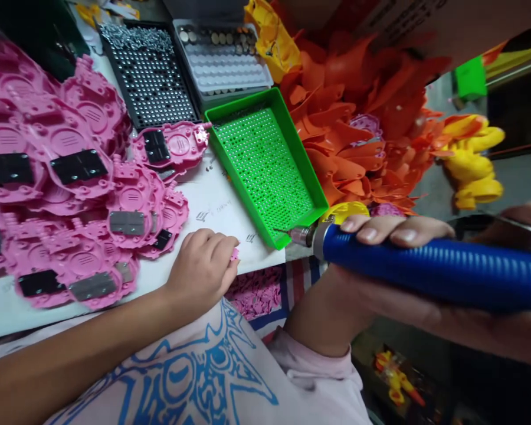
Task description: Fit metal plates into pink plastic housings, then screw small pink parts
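My left hand rests in a loose fist at the front edge of the white tabletop, with a bit of a small pink plastic piece showing at its fingers. Most of that piece is hidden. In my right hand lies a blue electric screwdriver, fingers over its ribbed body. Its metal tip points left, above the near corner of a green perforated tray. A single pink plastic housing with a black cover lies left of this tray.
Stacked pink housings fill the left side. Behind stand a black tray with screws and a grey tray with button cells. Orange plastic parts heap on the right, near yellow parts. Pink pieces lie below the table edge.
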The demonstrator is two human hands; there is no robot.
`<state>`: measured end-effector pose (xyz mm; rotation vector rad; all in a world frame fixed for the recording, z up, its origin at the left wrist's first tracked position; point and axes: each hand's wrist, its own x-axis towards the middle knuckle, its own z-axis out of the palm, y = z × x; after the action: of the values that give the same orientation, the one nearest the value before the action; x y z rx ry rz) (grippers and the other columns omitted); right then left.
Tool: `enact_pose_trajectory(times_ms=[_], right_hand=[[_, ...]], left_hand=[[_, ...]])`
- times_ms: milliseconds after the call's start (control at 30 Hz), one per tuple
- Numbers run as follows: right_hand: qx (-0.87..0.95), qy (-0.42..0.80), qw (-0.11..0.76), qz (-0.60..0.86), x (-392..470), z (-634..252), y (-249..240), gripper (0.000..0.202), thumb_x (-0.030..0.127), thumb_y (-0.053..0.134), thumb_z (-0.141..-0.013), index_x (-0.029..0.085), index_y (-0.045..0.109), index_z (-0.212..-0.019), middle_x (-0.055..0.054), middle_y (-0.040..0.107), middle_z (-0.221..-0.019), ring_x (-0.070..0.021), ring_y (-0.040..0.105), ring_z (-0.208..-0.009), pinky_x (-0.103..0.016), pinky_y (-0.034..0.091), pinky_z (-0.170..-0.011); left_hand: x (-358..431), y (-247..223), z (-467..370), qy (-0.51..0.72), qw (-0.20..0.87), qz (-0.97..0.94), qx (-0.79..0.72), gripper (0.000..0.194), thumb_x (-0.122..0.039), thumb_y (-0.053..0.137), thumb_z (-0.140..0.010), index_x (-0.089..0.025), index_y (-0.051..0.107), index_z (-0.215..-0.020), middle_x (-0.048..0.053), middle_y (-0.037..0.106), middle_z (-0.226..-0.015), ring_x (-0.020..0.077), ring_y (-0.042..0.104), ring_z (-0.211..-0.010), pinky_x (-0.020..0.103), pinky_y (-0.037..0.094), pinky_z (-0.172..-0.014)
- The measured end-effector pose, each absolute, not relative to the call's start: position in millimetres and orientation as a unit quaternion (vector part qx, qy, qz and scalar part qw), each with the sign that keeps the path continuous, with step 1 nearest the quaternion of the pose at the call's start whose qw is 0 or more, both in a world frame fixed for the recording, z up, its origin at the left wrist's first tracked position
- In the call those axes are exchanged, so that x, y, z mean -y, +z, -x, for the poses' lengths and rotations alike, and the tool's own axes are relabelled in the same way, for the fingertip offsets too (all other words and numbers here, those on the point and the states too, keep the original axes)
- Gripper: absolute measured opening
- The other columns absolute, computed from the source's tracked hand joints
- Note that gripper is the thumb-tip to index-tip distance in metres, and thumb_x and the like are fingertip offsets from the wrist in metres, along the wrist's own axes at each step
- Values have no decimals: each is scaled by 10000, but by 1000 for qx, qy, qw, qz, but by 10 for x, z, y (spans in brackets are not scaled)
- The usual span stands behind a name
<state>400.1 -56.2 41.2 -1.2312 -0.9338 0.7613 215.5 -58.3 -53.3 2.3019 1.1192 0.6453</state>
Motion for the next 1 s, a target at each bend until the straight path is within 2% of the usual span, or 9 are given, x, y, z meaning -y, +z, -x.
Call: enact_pose_trajectory(times_ms=[33,100,300,500,633,733,833,1000], right_hand=[[417,277,691,521,486,-4014,394,326,591,634,-695,388,652,-950,77,542,-635,-126,500,-527,-311,485,-594],[427,237,724,488,332,-4017,323,338,580,543,-748,330,658,-945,58,537,-623,-126,511,-511,-306,471,-551],[436,221,732,474,97,-3975,17,401,560,310,-825,323,623,-907,33,479,-600,-121,511,-479,-273,464,-494],[445,249,734,448,77,-3970,-27,320,517,352,-832,310,587,-894,37,494,-601,-111,525,-502,-260,469,-520],[477,253,685,489,88,-3973,24,302,563,466,-785,283,555,-853,45,505,-619,-109,535,-517,-270,481,-543],[501,247,674,484,75,-3974,26,311,563,416,-813,271,520,-844,49,492,-619,-106,529,-505,-265,477,-532],[492,226,686,486,46,-3975,-1,262,482,355,-838,263,499,-848,54,479,-597,-104,509,-469,-258,469,-496],[479,233,701,474,53,-3980,34,289,451,333,-842,251,537,-883,46,488,-591,-104,524,-483,-254,467,-496]], left_hand=[[578,-536,-2159,241,247,-844,-411,120,-167,574,-815,-137,587,-931,71,631,-780,247,526,-774,375,410,-692],[569,-535,-2167,248,242,-844,-409,107,-166,575,-813,-140,585,-917,72,630,-770,246,527,-763,374,413,-685],[553,-530,-2176,253,231,-847,-406,107,-155,576,-812,-135,578,-917,78,632,-773,247,531,-763,373,415,-687],[546,-545,-2171,241,258,-841,-410,98,-143,578,-818,-154,569,-915,62,642,-796,236,537,-769,365,408,-708],[544,-546,-2171,240,263,-839,-412,119,-122,590,-799,-143,577,-915,72,645,-807,244,536,-773,372,405,-702],[548,-550,-2170,237,266,-837,-415,117,-128,590,-800,-148,578,-914,69,643,-807,244,531,-773,371,403,-705],[552,-553,-2165,231,264,-838,-418,118,-132,582,-806,-150,580,-923,67,646,-811,245,530,-782,373,401,-717],[553,-552,-2154,232,263,-839,-417,117,-141,594,-803,-145,587,-920,73,649,-818,250,531,-782,376,402,-707]])
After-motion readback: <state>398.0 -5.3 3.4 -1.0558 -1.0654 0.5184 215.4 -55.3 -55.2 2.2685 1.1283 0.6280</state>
